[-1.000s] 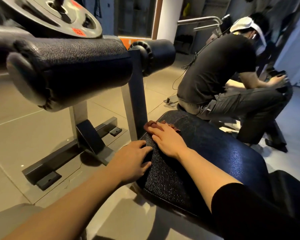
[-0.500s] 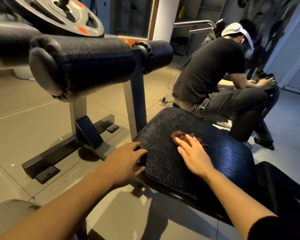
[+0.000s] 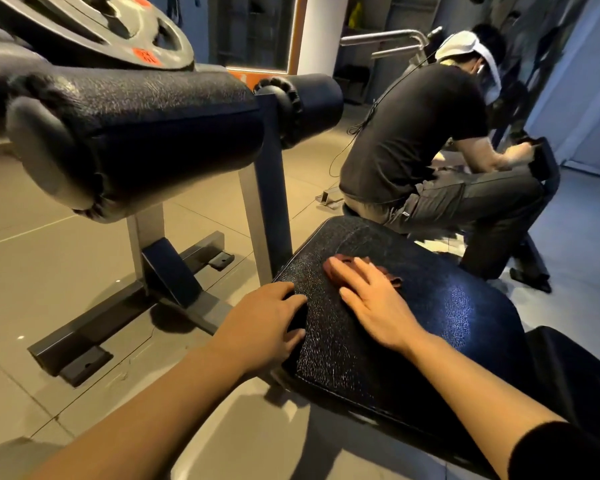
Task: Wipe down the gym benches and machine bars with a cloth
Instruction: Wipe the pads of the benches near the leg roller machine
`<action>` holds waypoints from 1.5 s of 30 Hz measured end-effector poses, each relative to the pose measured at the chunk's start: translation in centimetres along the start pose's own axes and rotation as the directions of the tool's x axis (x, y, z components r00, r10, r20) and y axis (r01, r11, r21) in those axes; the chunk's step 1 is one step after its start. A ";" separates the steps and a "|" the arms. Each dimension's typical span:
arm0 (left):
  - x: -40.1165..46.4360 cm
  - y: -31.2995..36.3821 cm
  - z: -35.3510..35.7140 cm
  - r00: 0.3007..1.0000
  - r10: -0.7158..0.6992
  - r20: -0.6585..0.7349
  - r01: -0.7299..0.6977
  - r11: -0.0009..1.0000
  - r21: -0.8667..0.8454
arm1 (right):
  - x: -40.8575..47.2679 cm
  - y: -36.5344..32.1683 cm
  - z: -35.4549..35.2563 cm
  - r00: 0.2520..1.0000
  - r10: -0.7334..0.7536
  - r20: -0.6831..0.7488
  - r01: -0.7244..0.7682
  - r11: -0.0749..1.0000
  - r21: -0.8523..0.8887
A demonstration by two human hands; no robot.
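Note:
A black padded bench seat point(image 3: 447, 313) fills the lower right of the head view. A small reddish-brown cloth point(image 3: 388, 273) lies on its left part, mostly hidden under my right hand point(image 3: 371, 301), which presses flat on it with straight fingers. My left hand point(image 3: 260, 327) grips the seat's left edge, fingers curled over the rim. A steel upright post point(image 3: 271, 209) rises just beyond the seat's far left corner.
Two black roller pads point(image 3: 136, 133) on the post hang close above at the left, with a grey weight plate point(image 3: 94, 26) over them. The machine's foot frame point(image 3: 125, 306) lies on the tiled floor. Another person point(image 3: 426, 143) sits bent over beyond the seat's far end.
My right hand slid the cloth from the seat's far left corner toward the middle, then slightly back left. My left hand stayed on the seat's edge.

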State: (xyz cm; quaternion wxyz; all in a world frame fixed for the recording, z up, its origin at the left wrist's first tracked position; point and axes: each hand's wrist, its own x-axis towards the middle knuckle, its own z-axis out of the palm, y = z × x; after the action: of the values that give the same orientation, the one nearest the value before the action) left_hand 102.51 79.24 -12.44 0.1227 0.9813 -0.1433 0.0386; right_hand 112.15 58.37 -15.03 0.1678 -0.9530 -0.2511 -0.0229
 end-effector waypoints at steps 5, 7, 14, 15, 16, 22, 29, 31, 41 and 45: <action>3.8 -0.1 0.5 0.999 0.028 -0.028 -0.029 1.000 -0.013 | 2.3 0.6 0.1 0.987 -0.161 0.018 0.161 0.986 -0.031; 5.2 0.0 0.8 0.999 0.020 -0.035 -0.021 1.000 -0.023 | 3.9 1.3 -0.2 0.989 -0.148 0.028 0.149 0.989 -0.014; 9.0 0.2 1.5 0.997 0.031 -0.068 -0.032 0.999 -0.004 | 9.2 2.9 -0.7 1.000 -0.018 0.013 0.019 0.999 -0.040; 9.5 0.2 1.6 0.997 0.032 -0.072 -0.032 0.999 -0.002 | 9.8 3.3 -0.8 1.000 -0.005 0.008 0.005 0.999 -0.048; 9.9 0.2 1.6 0.997 0.033 -0.076 -0.033 0.999 -0.003 | 10.4 3.7 -0.9 1.000 0.006 0.005 -0.006 0.998 -0.057; 11.7 0.2 2.1 0.994 0.044 -0.104 -0.045 0.999 -0.002 | 13.1 5.7 -1.0 0.999 0.045 -0.022 -0.047 0.995 -0.091; 12.7 0.1 2.4 0.993 0.054 -0.107 -0.056 0.998 -0.011 | 15.3 7.2 -0.9 0.995 0.091 -0.047 -0.095 0.990 -0.100; 12.8 0.1 2.4 0.992 0.061 -0.107 -0.063 0.998 -0.013 | 15.7 7.4 -1.0 0.992 0.119 -0.044 -0.123 0.988 -0.091; 12.6 0.2 2.3 0.992 0.085 -0.095 -0.087 0.996 -0.024 | 14.5 9.6 -2.3 0.933 0.329 -0.143 -0.349 0.925 -0.149; 12.2 0.5 2.3 0.992 0.092 -0.087 -0.096 0.995 -0.037 | 11.8 10.3 -3.2 0.892 0.349 -0.288 -0.406 0.898 -0.168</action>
State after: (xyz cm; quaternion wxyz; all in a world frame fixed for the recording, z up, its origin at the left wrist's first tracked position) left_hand 114.16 74.91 -13.16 0.1467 0.9682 -0.1848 0.0832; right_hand 127.57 54.48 -13.65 0.0912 -0.9857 -0.0326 -0.1378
